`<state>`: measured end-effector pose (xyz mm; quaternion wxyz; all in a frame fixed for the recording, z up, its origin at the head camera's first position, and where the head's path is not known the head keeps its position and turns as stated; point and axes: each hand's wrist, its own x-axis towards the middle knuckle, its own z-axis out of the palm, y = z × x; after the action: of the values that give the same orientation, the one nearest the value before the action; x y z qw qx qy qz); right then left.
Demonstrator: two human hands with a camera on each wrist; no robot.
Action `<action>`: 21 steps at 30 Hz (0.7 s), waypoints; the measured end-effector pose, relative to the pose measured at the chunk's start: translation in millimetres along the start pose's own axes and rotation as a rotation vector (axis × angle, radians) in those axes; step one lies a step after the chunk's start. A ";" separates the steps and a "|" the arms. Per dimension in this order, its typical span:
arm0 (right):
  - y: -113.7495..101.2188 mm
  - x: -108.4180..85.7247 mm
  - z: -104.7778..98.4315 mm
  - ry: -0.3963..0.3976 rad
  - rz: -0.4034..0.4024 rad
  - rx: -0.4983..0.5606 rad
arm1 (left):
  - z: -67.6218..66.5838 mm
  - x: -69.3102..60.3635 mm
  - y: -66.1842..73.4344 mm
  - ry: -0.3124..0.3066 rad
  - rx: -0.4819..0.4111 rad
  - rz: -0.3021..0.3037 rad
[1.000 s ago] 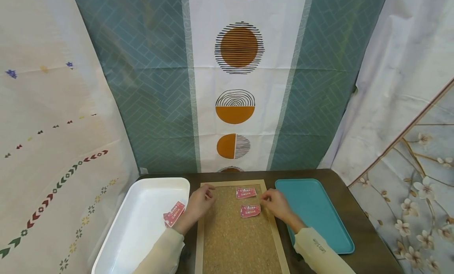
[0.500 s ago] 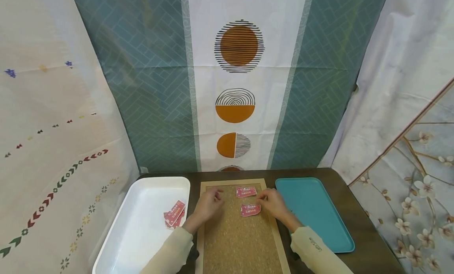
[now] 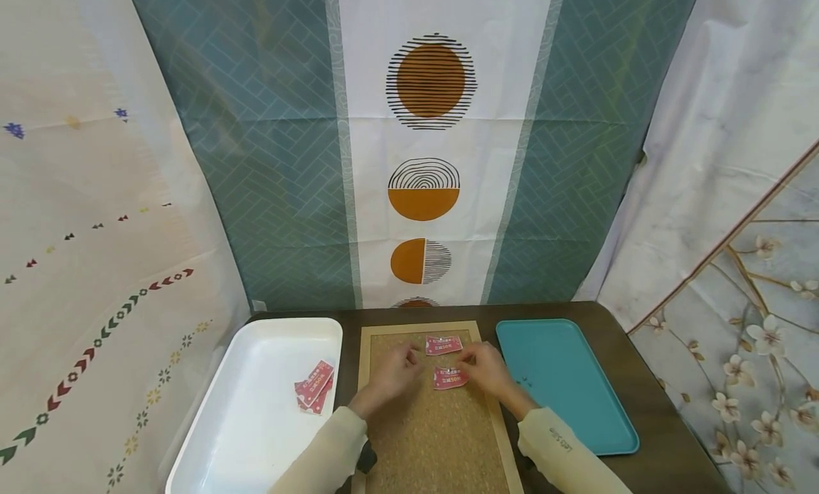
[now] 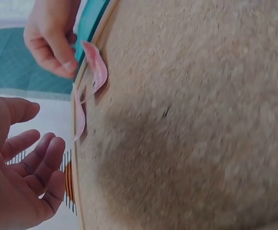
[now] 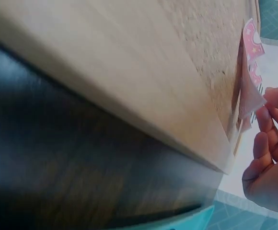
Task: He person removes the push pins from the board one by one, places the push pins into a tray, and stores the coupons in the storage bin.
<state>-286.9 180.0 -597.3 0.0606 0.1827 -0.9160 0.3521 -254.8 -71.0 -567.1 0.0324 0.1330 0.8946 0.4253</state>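
Two red printed paper coupons are fixed to a wood-framed cork board (image 3: pixel 435 437): an upper coupon (image 3: pixel 443 345) and a lower coupon (image 3: pixel 451 379). Their ends curl off the cork. My left hand (image 3: pixel 398 369) hovers left of them; in the left wrist view its fingers (image 4: pixel 52 151) are loosely bent around nothing. Beside the coupons' right ends is my right hand (image 3: pixel 484 366), thumb and index tips close together. The right wrist view has those tips (image 5: pixel 268 98) at a coupon's lifted corner; I see no firm grip.
On the left stands a white tray (image 3: pixel 224 423) holding a few overlapping red coupons (image 3: pixel 315 387). A teal tray (image 3: pixel 576 387) lies right of the board, with tiny objects (image 3: pixel 526 380) on it. Both trays share the dark table (image 3: pixel 672 423). Patterned cloth (image 3: pixel 275 160) hangs behind.
My left hand has moved right, from beside the white tray to over the cork board near the coupons. My right hand has shifted slightly left toward them. Both coupons stay in place.
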 end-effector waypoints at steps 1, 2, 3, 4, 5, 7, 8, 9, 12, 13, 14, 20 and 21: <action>-0.4 0.1 1.8 0.000 -0.004 -0.006 | 2.3 0.2 1.1 -0.015 -0.009 -0.021; -0.7 0.5 3.7 -0.002 -0.010 -0.016 | 4.5 0.3 2.2 -0.027 -0.025 -0.033; -1.0 0.8 5.7 -0.006 -0.009 -0.026 | 6.8 0.4 3.0 -0.036 -0.033 -0.039; -1.3 0.9 7.5 -0.012 -0.013 -0.040 | 9.2 0.4 3.3 -0.044 -0.038 -0.038; -1.6 1.1 9.2 -0.018 -0.012 -0.040 | 11.8 0.5 3.4 -0.053 -0.038 -0.043; -2.5 1.7 12.0 -0.031 -0.007 -0.027 | 16.1 0.4 2.4 -0.060 -0.014 -0.041; -2.7 2.1 13.6 -0.035 -0.003 -0.026 | 17.7 0.1 1.9 -0.061 -0.005 -0.034; -3.1 2.5 14.8 -0.039 -0.002 -0.022 | 19.2 -0.2 1.3 -0.065 0.003 -0.032; -2.8 3.4 19.0 -0.052 0.016 -0.028 | 23.5 -1.3 -0.7 -0.075 0.034 -0.051; -2.1 3.4 19.3 -0.058 0.025 -0.039 | 25.1 -0.7 -0.3 -0.080 0.036 -0.051; -1.5 3.2 19.7 -0.064 0.032 -0.049 | 26.8 -0.7 0.3 -0.082 0.041 -0.057; -1.7 3.2 21.5 -0.070 0.006 -0.065 | 35.6 -0.2 2.1 -0.085 0.066 -0.054; -2.0 3.5 21.8 -0.064 -0.002 -0.066 | 36.5 0.2 2.5 -0.084 0.067 -0.046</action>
<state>-289.0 163.1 -611.4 0.0374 0.1928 -0.9283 0.3156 -248.3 -42.0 -588.4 0.0755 0.1311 0.9091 0.3881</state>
